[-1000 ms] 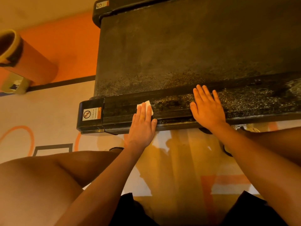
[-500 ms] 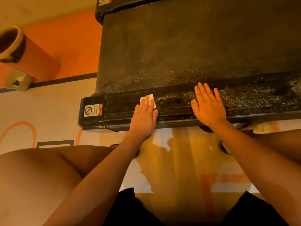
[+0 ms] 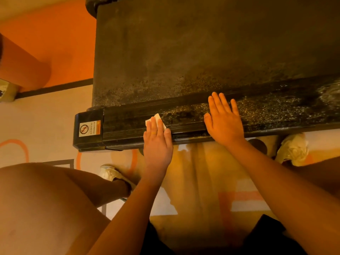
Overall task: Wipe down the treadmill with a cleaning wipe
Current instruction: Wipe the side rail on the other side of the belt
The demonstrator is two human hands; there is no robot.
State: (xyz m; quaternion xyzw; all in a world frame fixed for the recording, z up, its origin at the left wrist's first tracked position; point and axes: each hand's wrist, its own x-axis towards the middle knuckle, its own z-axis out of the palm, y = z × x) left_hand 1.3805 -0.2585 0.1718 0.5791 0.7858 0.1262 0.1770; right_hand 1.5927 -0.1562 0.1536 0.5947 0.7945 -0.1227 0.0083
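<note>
left hand [image 3: 157,144] presses wipe [image 3: 155,120] on treadmill [image 3: 184,52].

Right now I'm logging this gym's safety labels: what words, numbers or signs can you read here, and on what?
"NO STEPPING ON SURFACE": printed sideways beside a crossed-out-circle pictogram on the sticker, which sits on the black end cap of the treadmill.
Orange strip on the same sticker: it carries a warning triangle, but its word is too small to read.
No other text is visible.

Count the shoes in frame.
2. Left shoe on the floor, below the treadmill rail near its capped end; right shoe just under the rail, far right. Both only partly visible.
</note>
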